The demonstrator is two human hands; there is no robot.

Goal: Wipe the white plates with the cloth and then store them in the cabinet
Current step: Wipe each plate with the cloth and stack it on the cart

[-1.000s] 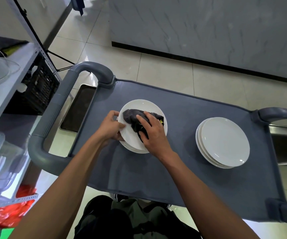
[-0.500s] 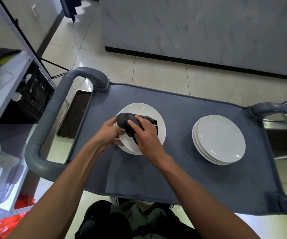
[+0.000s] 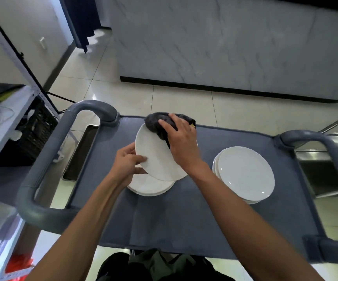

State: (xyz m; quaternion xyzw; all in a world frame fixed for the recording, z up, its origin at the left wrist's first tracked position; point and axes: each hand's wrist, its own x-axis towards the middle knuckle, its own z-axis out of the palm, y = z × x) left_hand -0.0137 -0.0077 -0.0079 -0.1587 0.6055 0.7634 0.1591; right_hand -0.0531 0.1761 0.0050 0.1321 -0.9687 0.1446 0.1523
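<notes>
While left hand [image 3: 128, 163] tilts plate [image 3: 156, 157], cloth [image 3: 160, 124] pressed

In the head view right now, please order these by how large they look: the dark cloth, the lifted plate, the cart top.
1. cart top
2. lifted plate, raised nearer the camera
3. dark cloth, partly under the right hand

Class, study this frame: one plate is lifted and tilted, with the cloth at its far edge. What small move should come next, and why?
Probably draw the dark cloth back across the lifted plate toward the near rim. The right hand presses it only at the far edge, so most of the face looks unwiped, while the left hand steadies the near rim above the left stack.
</notes>
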